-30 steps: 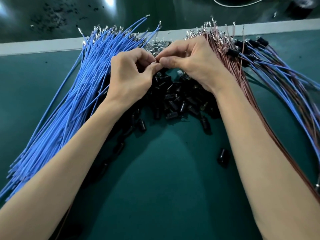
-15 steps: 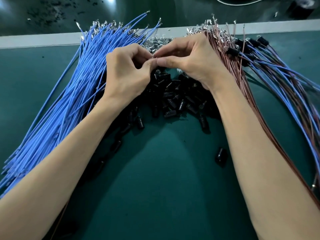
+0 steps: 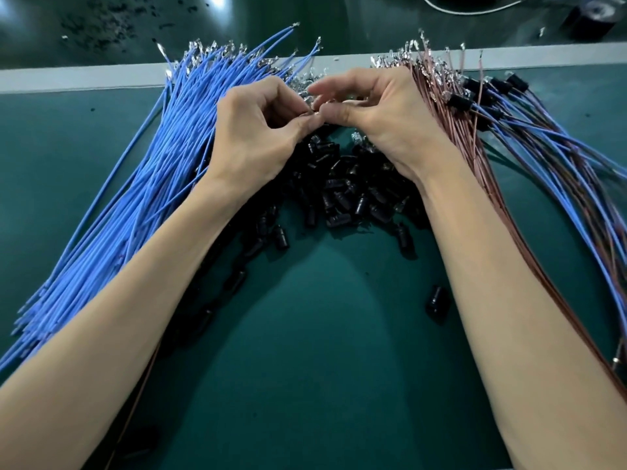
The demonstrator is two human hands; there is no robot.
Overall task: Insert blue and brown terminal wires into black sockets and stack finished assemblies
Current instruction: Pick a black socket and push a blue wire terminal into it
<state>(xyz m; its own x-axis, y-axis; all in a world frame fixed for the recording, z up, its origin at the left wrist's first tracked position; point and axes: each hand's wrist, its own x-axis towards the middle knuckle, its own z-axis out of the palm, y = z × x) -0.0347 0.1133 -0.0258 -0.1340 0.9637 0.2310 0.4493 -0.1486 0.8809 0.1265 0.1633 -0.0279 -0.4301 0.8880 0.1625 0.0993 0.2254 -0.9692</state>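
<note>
My left hand and my right hand meet fingertip to fingertip above the pile of black sockets. Both pinch one small piece with a metal terminal; the fingers hide most of it. A thin brown wire runs out from under my left forearm. The fan of blue wires lies to the left. To the right, the brown wires pass under my right wrist. Finished assemblies, black sockets with blue and brown wires, lie at the far right.
One loose socket lies apart on the green mat, beside my right forearm. A pale strip marks the mat's far edge. Beyond it are a dark roll and a white cable.
Both hands have stayed together over the socket pile. My right fingers have spread a little while the thumbs keep pinching the small piece.
</note>
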